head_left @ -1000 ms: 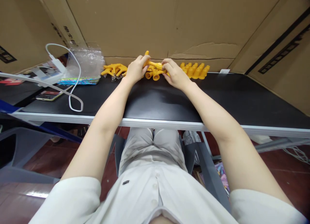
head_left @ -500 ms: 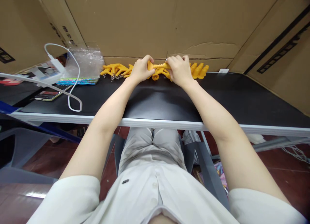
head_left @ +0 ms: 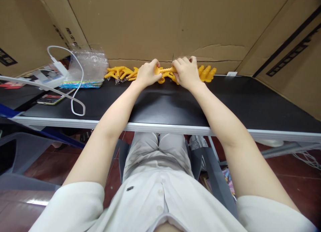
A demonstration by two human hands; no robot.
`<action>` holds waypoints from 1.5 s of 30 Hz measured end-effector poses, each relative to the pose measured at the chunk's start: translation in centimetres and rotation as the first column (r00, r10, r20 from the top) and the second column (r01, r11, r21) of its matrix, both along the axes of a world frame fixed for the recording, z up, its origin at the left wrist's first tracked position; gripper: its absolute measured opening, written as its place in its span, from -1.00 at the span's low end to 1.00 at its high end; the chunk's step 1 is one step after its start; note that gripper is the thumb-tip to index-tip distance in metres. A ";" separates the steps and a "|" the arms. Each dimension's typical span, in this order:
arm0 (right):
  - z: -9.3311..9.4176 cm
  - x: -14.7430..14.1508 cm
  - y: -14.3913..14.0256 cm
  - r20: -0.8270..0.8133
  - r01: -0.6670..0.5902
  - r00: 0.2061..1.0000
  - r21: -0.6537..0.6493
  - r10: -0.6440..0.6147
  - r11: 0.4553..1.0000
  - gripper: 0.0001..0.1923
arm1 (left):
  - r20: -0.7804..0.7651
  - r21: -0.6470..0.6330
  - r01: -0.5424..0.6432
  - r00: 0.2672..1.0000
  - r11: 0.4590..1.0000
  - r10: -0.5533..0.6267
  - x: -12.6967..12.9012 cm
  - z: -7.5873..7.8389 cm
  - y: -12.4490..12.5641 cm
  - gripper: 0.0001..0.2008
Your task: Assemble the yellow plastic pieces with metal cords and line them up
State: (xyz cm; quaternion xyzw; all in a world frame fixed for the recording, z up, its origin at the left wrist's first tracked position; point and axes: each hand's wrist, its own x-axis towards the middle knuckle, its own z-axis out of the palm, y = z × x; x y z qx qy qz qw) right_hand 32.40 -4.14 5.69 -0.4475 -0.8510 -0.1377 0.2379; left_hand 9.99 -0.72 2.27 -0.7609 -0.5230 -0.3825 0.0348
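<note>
Two hands closed on one yellow ridged piece (head_left: 166, 70), held level just above the far edge of the black table (head_left: 175, 108) at 12 o'clock: left hand (head_left: 147, 73) wrapped round its left end, right hand (head_left: 187, 71) wrapped round its right end, only the middle span exposed. More loose yellow pieces (head_left: 119, 72) at 11 o'clock and a row of yellow pieces (head_left: 207, 73) at 1 o'clock, both against the cardboard wall (head_left: 160, 24). Clear plastic bag (head_left: 87, 63), white charger cable (head_left: 75, 91) and phone (head_left: 51, 98) at 10 o'clock. Risk, as judged: slip or snap of the held piece if twisted unevenly, given short grip on each end; scatter of the pieces directly below if either wrist drops. Compared with half a second ago: same two-ended grip, piece marginally higher and nearer the wall, left fingers slightly further along the shaft; surrounding items unmoved.
</note>
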 end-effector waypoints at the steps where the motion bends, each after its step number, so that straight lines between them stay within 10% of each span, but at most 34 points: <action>1: 0.3 0.1 -0.1 -0.019 0.036 0.999 -0.004 -0.036 0.999 -0.66 | 0.005 0.002 -0.003 1.000 1.000 0.003 -0.1 0.0 0.1 -0.62; 11: 2.5 6.0 1.4 -0.153 0.563 0.804 -0.119 -0.575 0.818 -0.65 | 0.232 -0.068 -0.241 0.940 0.968 0.251 -4.4 0.4 1.9 -0.79; 22: -2.7 9.1 6.7 -0.188 0.536 0.755 -0.374 -0.628 0.757 -0.44 | 0.444 -0.197 -0.416 0.770 0.888 0.459 -8.1 -0.6 1.7 -0.60; 32: -0.9 7.6 3.8 -0.088 0.569 0.757 -0.398 -0.647 0.719 -0.51 | 0.519 -0.255 -0.546 0.619 0.798 0.589 -10.2 -1.2 3.0 -0.83; 38: -1.5 6.1 4.8 -0.179 0.449 0.856 -0.208 -0.485 0.869 -0.60 | 0.388 -0.270 -0.549 0.690 0.791 0.611 -9.7 -1.6 1.7 -0.49; 45: -4.1 2.4 4.1 0.050 0.241 0.970 -0.284 -0.236 0.928 -0.54 | 0.366 -0.302 -0.530 0.703 0.793 0.610 -10.4 -2.8 1.9 -0.89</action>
